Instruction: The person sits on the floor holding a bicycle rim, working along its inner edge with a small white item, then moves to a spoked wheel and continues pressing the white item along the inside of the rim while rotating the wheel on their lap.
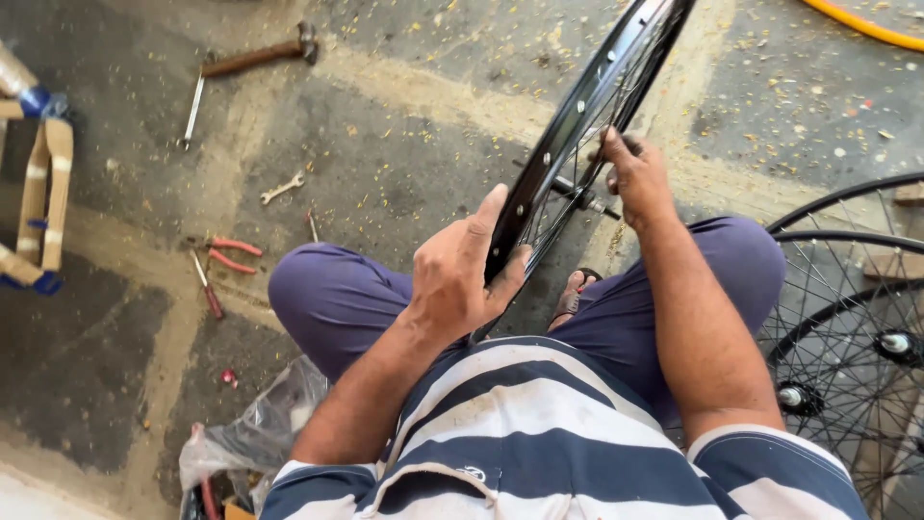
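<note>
Bicycle wheel (577, 125): being held upright on its edge between the spread knees, leaning a little away from the body, the lower part hidden behind the left hand.

Gripping the black rim with the left hand (462, 274), thumb stretched along the outer face, fingers wrapped behind. Reaching with the right hand (635, 178) to the spokes just above the hub axle (582, 197), fingers curled; not possible to tell whether pinching a spoke, a small tool, or nothing.

Sitting low, one sandalled foot (575, 294) just beside the rim's lower part.

Lying further out on the dusty concrete floor (404, 144): red-handled pliers (231, 255), a screwdriver (207, 289), a small wrench (282, 188), a hammer (260, 56). Leaning at the right: more spoked wheels (847, 289). Sitting at the left hip: a clear plastic bag (255, 433).

Judging the risk: probably the rim slipping or turning in the single-hand grip and trapping the right fingers between spokes; also the wheel tipping onto the foot.
</note>
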